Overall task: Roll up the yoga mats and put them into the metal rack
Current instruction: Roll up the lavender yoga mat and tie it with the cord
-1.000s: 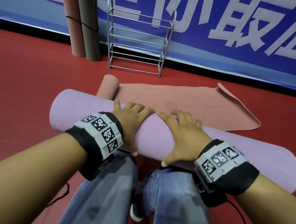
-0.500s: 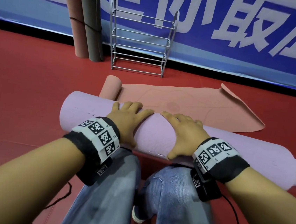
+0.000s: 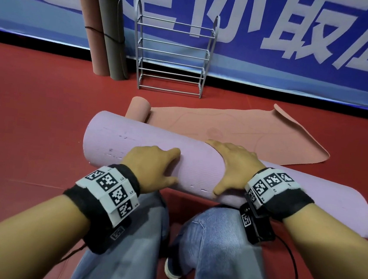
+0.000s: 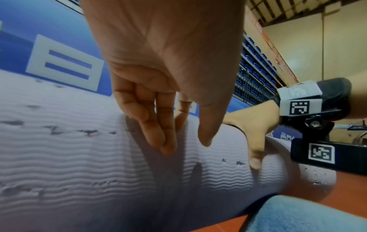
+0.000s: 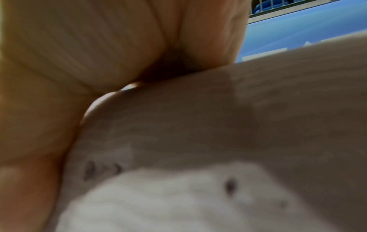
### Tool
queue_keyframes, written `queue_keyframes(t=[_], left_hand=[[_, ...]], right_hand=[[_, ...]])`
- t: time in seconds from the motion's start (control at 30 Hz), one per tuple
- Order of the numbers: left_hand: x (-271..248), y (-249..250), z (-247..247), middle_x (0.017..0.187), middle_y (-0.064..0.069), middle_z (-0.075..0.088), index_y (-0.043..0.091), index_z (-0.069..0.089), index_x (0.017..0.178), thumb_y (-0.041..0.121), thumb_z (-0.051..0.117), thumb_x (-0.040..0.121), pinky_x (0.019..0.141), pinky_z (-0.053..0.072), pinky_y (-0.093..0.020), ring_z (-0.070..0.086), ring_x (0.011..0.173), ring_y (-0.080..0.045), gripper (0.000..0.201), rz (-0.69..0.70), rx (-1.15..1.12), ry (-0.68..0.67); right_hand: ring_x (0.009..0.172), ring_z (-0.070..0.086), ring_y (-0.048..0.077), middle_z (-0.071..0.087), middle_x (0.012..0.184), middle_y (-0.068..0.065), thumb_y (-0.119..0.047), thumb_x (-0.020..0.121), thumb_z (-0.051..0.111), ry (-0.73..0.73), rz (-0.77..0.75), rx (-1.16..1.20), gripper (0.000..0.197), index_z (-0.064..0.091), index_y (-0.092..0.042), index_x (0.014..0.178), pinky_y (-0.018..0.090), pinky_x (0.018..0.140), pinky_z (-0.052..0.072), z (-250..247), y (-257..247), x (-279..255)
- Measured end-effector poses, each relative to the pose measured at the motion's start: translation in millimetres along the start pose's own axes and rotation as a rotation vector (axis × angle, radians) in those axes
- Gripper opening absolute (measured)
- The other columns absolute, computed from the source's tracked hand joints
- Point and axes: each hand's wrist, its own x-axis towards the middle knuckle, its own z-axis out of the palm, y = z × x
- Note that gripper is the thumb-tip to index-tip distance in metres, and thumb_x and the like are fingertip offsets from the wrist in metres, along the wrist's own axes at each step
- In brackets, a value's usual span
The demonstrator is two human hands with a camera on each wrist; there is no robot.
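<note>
A thick lilac rolled mat lies across the red floor in front of my knees. My right hand presses flat on top of the roll, fingers over its crest and thumb on the near side. My left hand hovers at the near side of the roll; in the left wrist view its fingers point down, straight, just above the ribbed mat. The right wrist view is blurred, showing palm against the mat. Behind lies a pink mat, mostly flat, with one end rolled. The metal rack stands empty at the wall.
Two rolled mats, one pink and one grey, lean upright against the blue banner wall left of the rack. My jeans-clad knees are just behind the lilac roll. Red floor stretches to the left.
My left hand has drawn back from the top of the lilac roll to its near side and lifted off. The right hand stays pressed on the roll.
</note>
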Motion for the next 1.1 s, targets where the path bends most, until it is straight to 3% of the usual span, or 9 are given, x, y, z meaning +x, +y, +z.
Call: queue_keyframes(t=[0.23, 0.3, 0.4, 0.53, 0.6, 0.73, 0.9, 1.0, 1.1], left_hand=[[11.5, 7.8, 6.9, 0.100, -0.004, 0.069, 0.018, 0.056, 0.081, 0.076, 0.037, 0.086, 0.077, 0.046, -0.032, 0.062, 0.100, -0.026, 0.061, -0.149, 0.004, -0.077], [16.6, 4.2, 13.8, 0.121, -0.006, 0.065, 0.021, 0.064, 0.099, 0.082, 0.028, 0.083, 0.095, 0.044, -0.036, 0.056, 0.117, -0.026, 0.074, -0.266, -0.166, -0.189], [31.5, 0.7, 20.5, 0.150, -0.006, 0.044, 0.025, 0.031, 0.149, 0.096, 0.031, 0.065, 0.109, 0.034, -0.039, 0.045, 0.134, -0.025, 0.110, -0.348, -0.559, -0.254], [56.6, 11.6, 18.6, 0.151, -0.001, 0.042, 0.012, 0.025, 0.152, 0.085, 0.057, 0.062, 0.114, 0.031, -0.034, 0.043, 0.135, -0.018, 0.121, -0.359, -1.002, -0.067], [64.7, 16.5, 15.0, 0.148, 0.006, 0.044, 0.011, 0.029, 0.150, 0.079, 0.065, 0.062, 0.113, 0.032, -0.033, 0.045, 0.130, -0.012, 0.117, -0.351, -1.127, 0.002], [78.9, 17.6, 2.2, 0.129, 0.016, 0.045, 0.018, 0.034, 0.144, 0.038, 0.066, 0.088, 0.093, 0.038, -0.028, 0.046, 0.112, -0.005, 0.067, -0.312, -1.289, 0.043], [101.7, 2.9, -17.2, 0.126, 0.005, 0.059, 0.013, 0.041, 0.135, 0.079, 0.078, 0.038, 0.096, 0.051, -0.045, 0.059, 0.103, -0.013, 0.123, -0.391, -1.379, 0.231], [112.4, -5.8, -24.3, 0.132, 0.007, 0.054, 0.014, 0.034, 0.136, 0.059, 0.089, 0.040, 0.100, 0.047, -0.040, 0.056, 0.115, -0.010, 0.119, -0.413, -1.446, 0.315], [126.1, -15.9, -22.4, 0.133, 0.008, 0.049, 0.016, 0.027, 0.136, 0.030, 0.089, 0.062, 0.082, 0.047, -0.028, 0.053, 0.116, -0.010, 0.098, -0.391, -1.459, 0.338]], right_hand=[[0.121, 0.049, 0.026, 0.051, 0.136, -0.004, -0.064, 0.020, 0.074, 0.073, 0.069, 0.236, 0.135, 0.015, -0.053, 0.141, 0.050, 0.098, 0.044, -0.5, 29.2, -2.3], [0.120, 0.051, 0.026, 0.052, 0.135, -0.004, -0.065, 0.019, 0.075, 0.108, 0.091, 0.312, 0.135, 0.016, -0.053, 0.140, 0.048, 0.098, 0.045, 1.1, 40.0, -2.9], [0.121, 0.049, 0.025, 0.050, 0.137, -0.006, -0.063, 0.021, 0.078, 0.174, 0.110, 0.389, 0.134, 0.015, -0.055, 0.139, 0.048, 0.100, 0.043, 4.4, 51.0, -5.0], [0.124, 0.048, 0.024, 0.048, 0.140, -0.007, -0.063, 0.022, 0.078, 0.208, 0.105, 0.418, 0.138, 0.016, -0.050, 0.144, 0.048, 0.101, 0.043, 6.7, 56.7, -2.0], [0.125, 0.047, 0.023, 0.048, 0.140, -0.007, -0.062, 0.022, 0.078, 0.228, 0.101, 0.432, 0.137, 0.017, -0.050, 0.144, 0.048, 0.101, 0.042, 7.3, 59.7, 1.5], [0.125, 0.045, 0.027, 0.046, 0.142, -0.003, -0.060, 0.025, 0.078, 0.291, 0.091, 0.446, 0.137, 0.015, -0.043, 0.145, 0.045, 0.103, 0.041, 6.4, 64.7, 12.6], [0.121, 0.046, 0.026, 0.042, 0.139, 0.002, -0.036, 0.037, 0.093, 0.387, 0.069, 0.526, 0.133, 0.017, -0.031, 0.145, 0.038, 0.101, 0.042, 5.3, 64.1, 40.7], [0.124, 0.046, 0.024, 0.037, 0.146, 0.002, -0.032, 0.040, 0.095, 0.383, 0.072, 0.561, 0.139, 0.009, -0.030, 0.149, 0.035, 0.101, 0.042, 11.2, 62.1, 58.4], [0.131, 0.043, 0.022, 0.033, 0.152, 0.003, -0.034, 0.039, 0.095, 0.362, 0.048, 0.591, 0.150, -0.004, -0.038, 0.151, 0.037, 0.106, 0.041, 20.5, 57.8, 77.4]])
